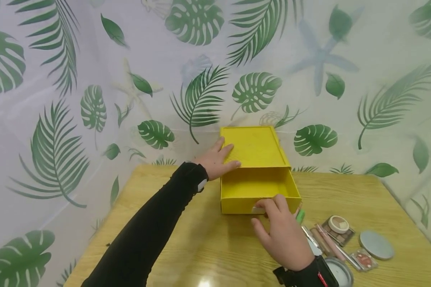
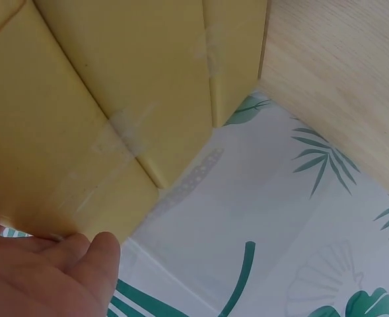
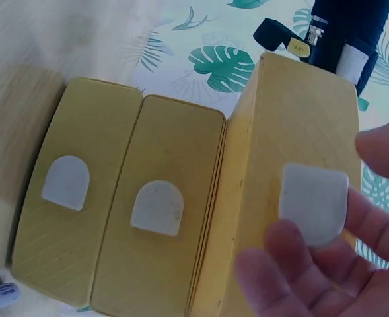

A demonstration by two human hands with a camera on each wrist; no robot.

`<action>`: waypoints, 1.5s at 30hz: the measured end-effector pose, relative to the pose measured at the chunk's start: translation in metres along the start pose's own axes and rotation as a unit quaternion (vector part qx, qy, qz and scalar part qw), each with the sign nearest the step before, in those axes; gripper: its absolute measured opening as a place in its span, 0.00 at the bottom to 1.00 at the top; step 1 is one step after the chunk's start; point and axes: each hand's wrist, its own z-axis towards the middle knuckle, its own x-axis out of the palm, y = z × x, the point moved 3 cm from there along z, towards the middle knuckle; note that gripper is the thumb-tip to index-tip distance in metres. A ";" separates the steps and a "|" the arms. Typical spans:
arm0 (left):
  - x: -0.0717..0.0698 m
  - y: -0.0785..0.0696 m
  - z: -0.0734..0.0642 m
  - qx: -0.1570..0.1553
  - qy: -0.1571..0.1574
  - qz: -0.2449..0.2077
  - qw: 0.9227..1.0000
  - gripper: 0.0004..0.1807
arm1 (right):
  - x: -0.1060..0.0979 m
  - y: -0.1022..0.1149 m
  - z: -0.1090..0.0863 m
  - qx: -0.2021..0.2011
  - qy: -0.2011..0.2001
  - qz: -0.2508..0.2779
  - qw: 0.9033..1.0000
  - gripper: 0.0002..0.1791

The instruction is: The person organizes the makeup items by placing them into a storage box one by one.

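Observation:
A yellow drawer box stands at the back of the table, its top drawer pulled out and bare inside. My left hand rests on the left part of the box top with fingers spread; in the left wrist view its fingertips lie at the box's edge. At the drawer front my right hand has its fingers hooked at the whitish pull tab, thumb held apart. Below that drawer, the right wrist view shows two shut drawers with a middle tab and a bottom tab.
Makeup lies on the table right of the box: a green tube, a pink pen, an eyeshadow palette, a round silver compact and a small blush case. A leaf-print curtain hangs close behind the box.

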 end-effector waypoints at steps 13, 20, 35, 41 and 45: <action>0.001 -0.003 0.001 0.013 0.004 -0.003 1.000 0.43 | -0.020 -0.024 -0.030 -0.018 0.049 0.018 0.998 0.28; 0.005 -0.005 0.001 0.015 0.001 -0.005 1.000 0.43 | -0.025 -0.054 -0.056 0.060 0.117 0.023 0.991 0.17; 0.004 -0.003 0.002 0.008 0.005 0.003 1.000 0.44 | -0.021 -0.140 -0.113 0.157 0.215 -0.064 0.962 0.32; 0.000 0.000 0.003 0.008 0.002 0.005 1.000 0.43 | -0.012 -0.135 -0.114 0.095 0.164 -0.074 0.979 0.39; 0.000 0.002 0.003 0.007 0.002 0.005 1.000 0.43 | -0.001 -0.126 -0.104 0.041 0.152 -0.098 0.983 0.45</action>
